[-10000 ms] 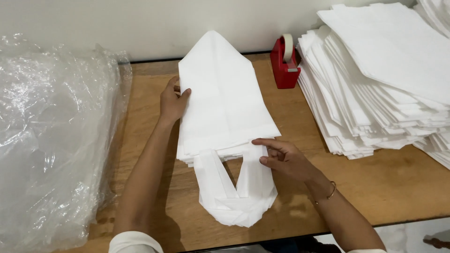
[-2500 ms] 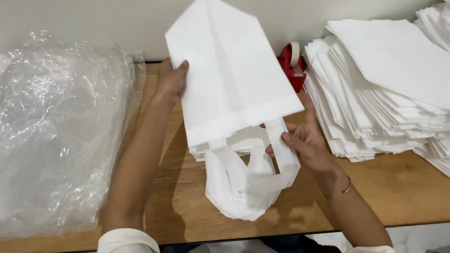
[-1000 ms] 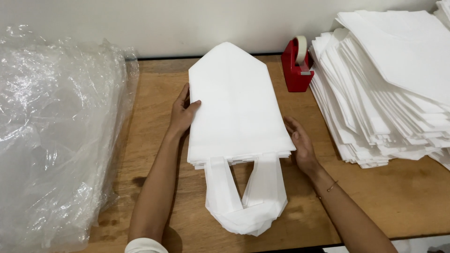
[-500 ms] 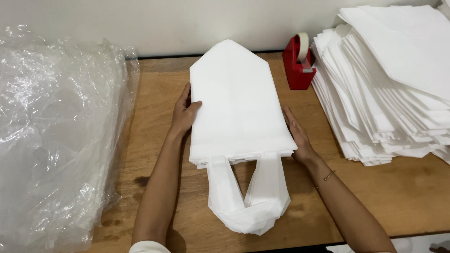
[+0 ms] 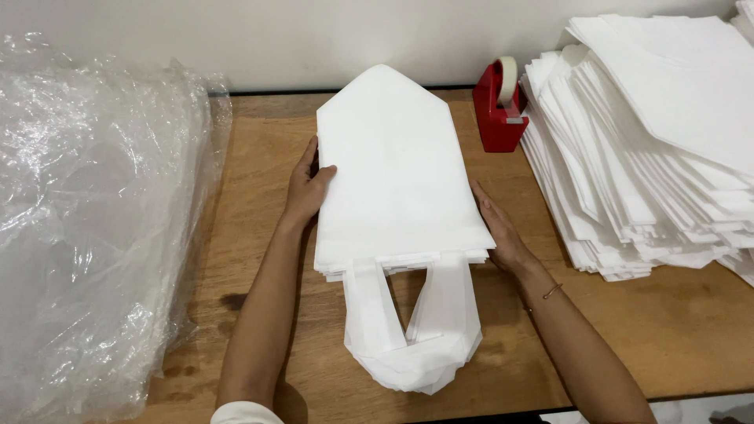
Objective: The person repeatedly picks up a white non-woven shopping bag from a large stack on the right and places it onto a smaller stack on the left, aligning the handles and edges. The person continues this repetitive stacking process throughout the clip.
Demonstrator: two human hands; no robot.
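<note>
A small stack of white fabric bags (image 5: 397, 180) lies flat on the wooden table (image 5: 259, 141), its pointed end toward the wall and its looped handles (image 5: 412, 338) toward me. My left hand (image 5: 308, 184) presses against the stack's left edge, thumb resting on top. Along the right edge my right hand (image 5: 499, 228) lies flat, fingers straight against the stack's side. Both hands square the stack between them; neither grips it.
A large pile of the same white bags (image 5: 652, 141) fills the right side of the table. A red tape dispenser (image 5: 500, 110) stands between that pile and the stack. Crumpled clear plastic sheeting (image 5: 94, 228) covers the left side. A wall runs behind.
The stack, held tilted up off the table 2.5 s ago, now lies flat. Both hands have settled against its sides; over the last second they barely moved.
</note>
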